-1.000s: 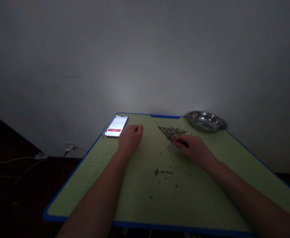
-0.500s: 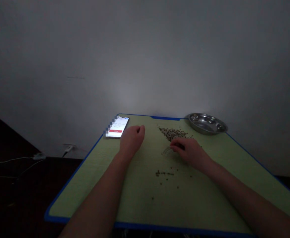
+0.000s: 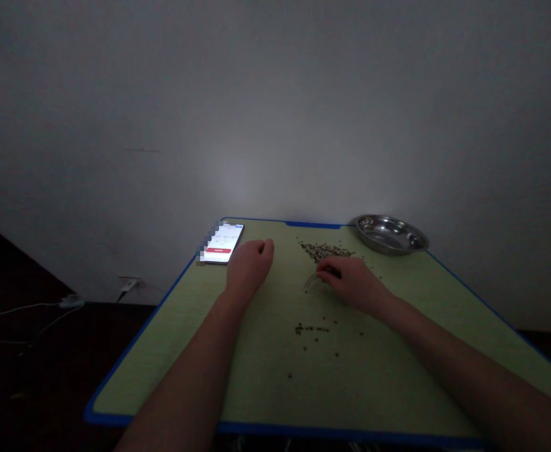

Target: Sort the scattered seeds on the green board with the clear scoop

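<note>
My right hand (image 3: 348,279) is closed, thumb and fingertips pinching a clear curved strip (image 3: 312,281). The strip arches down to the left towards the tabletop; its exact kind is too faint to tell. Just beyond that hand lies a spread heap of small dark beads or seeds (image 3: 320,250), partly hidden by the fingers. My left hand (image 3: 251,263) rests as a loose fist on the table, right beside a phone (image 3: 223,243) with a lit screen. What the fist holds, if anything, is hidden. Nearer me, a short row of the same dark grains (image 3: 312,329) lies between the forearms.
A shallow steel bowl (image 3: 391,235) stands at the table's far right corner. Several loose grains are scattered over the green table (image 3: 266,383), which has a blue edge. A wall rises behind it. Cables and a plug (image 3: 129,285) are at the left.
My right hand has shifted slightly left and away from me, with the clear strip in its fingers. My left hand stays in place. The view has moved a little.
</note>
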A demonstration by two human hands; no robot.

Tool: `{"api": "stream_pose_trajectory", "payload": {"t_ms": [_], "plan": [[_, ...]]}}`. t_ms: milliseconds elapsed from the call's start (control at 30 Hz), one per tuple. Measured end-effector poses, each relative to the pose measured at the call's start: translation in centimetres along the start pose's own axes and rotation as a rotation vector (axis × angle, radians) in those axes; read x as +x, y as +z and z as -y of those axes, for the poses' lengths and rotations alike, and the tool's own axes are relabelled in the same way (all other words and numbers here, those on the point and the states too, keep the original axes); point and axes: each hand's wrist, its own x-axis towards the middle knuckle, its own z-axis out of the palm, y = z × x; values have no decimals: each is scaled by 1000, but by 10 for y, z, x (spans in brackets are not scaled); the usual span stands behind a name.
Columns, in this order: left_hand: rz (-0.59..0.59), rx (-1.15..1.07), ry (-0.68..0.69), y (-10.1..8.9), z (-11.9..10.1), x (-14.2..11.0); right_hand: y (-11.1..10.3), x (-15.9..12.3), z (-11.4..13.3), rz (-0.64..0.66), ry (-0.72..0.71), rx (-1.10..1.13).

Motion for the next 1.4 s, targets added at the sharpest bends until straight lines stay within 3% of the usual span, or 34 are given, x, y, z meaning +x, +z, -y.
{"api": "stream_pose_trajectory", "payload": {"t_ms": [267,700,1100,1400], "plan": [[6,6,-2,0,-1,0,7,10,4,19,-31,25],[7,11,7,-1,-2,-1,10,-6,31,252,-164,195],[13,-1,3,0,-3,-2,-9,-32,1,197,2,153],[29,7,11,1,-2,-1,-12,-47,12,220,15,160]]}}
